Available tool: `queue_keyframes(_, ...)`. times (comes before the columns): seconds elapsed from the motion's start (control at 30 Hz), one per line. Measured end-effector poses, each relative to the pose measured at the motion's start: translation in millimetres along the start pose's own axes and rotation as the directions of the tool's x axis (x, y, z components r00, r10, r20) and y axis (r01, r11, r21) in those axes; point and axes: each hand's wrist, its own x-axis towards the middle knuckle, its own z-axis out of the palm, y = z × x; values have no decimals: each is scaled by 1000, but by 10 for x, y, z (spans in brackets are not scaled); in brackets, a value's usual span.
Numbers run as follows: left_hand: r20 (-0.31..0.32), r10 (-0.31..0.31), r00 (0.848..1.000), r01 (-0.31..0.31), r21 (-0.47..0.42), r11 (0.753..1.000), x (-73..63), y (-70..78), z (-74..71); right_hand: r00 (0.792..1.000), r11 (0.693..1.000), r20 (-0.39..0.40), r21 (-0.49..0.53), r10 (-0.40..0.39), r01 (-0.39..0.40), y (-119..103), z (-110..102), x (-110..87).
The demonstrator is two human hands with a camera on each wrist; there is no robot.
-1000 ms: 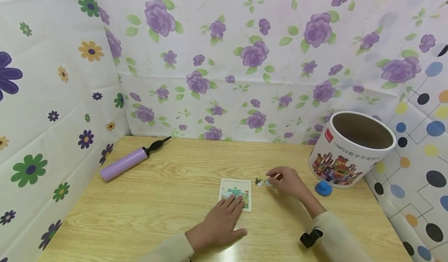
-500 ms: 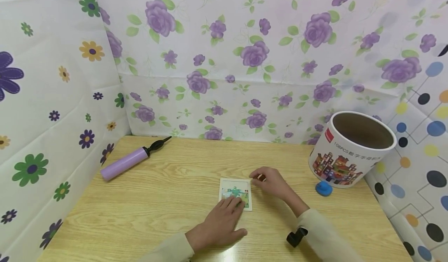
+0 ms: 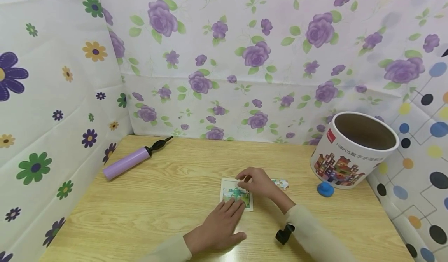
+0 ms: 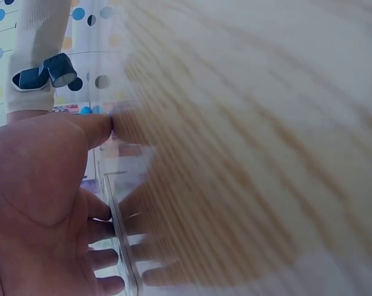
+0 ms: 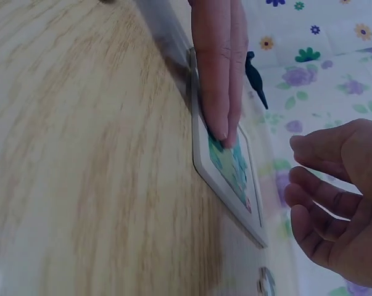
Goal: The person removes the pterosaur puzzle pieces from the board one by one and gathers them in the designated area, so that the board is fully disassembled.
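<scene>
Puzzle board [image 3: 229,184] beneath two hands: possible sources of slip and scatter

Everything shown is borne by the table [image 3: 182,168]. A white tub [image 3: 334,166] is stood well to the board's right and beyond it, and a purple pump [image 3: 127,163] is laid well to its left; neither is judged likely to interfere. The left hand [image 3: 222,223] is laid flat over the board's near part, fingers straight, nothing grasped; were its pressure eased, the board, lying flat on the smooth table, could be slid or turned. The right hand [image 3: 257,182] is held at the board's far right corner, fingers curled; whether a piece is pinched cannot be told. Any piece so held could be dropped or seated askew. The loose puzzle pieces [image 3: 281,184], just right of the board, could be scattered by a backward sweep of that hand. The blue toy [image 3: 325,189], farther right, might be knocked only by a wider swing.
</scene>
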Motion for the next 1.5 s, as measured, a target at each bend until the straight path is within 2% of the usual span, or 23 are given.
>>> queue_keyframes(0.17,5,3,1000,-3,-21,1000,-2,9,-30,999,1000,37,-24,-1,2,-23,77,81)
queue_keyframes(0.53,25,-8,1000,9,-58,998,3,-5,-24,994,996,73,-20,-85,87,0,227,173)
queue_keyframes(0.7,28,-6,1000,8,-72,997,-2,-9,-28,994,996,87,-46,-69,73,-13,290,198)
queue_keyframes(0.83,8,8,1000,-7,-75,997,-6,-11,-14,994,995,95,-79,-60,68,-20,331,212)
queue_keyframes(1.0,-14,-4,1000,3,-73,997,-8,-5,-6,994,996,100,-77,-44,51,-59,355,218)
queue_keyframes(1.23,8,-35,999,36,-52,998,3,1,-39,993,997,115,-74,-19,28,-106,364,234)
queue_keyframes(1.5,15,-30,999,31,-49,998,16,2,-74,994,996,108,-86,-8,18,-95,379,237)
